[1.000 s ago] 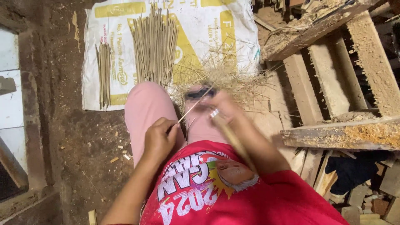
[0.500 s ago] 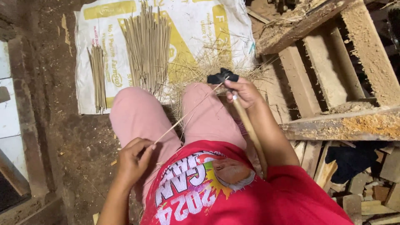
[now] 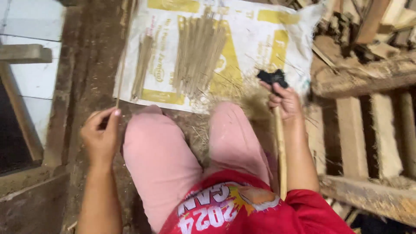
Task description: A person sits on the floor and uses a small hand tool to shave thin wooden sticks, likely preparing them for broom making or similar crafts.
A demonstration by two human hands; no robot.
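I sit on the ground in pink trousers and a red shirt. My left hand (image 3: 102,136) is out to the left of my knee, pinching the lower end of a long thin stick (image 3: 123,56) that points up and away from me. My right hand (image 3: 284,103) is beyond my right knee, gripping a knife-like tool with a black head (image 3: 271,78); its long wooden handle (image 3: 281,151) runs back along my forearm. Nothing touches the tool's head.
A white and yellow sack (image 3: 260,39) lies spread on the dirt floor ahead. On it are a large pile of thin sticks (image 3: 199,52) and a smaller bundle (image 3: 143,65). Pale shavings (image 3: 240,97) lie by my knees. Rough wooden beams (image 3: 368,143) stand at right.
My left hand has drawn the thin stick out from the tool and swung it to the left. My right hand has moved forward and right with the tool.
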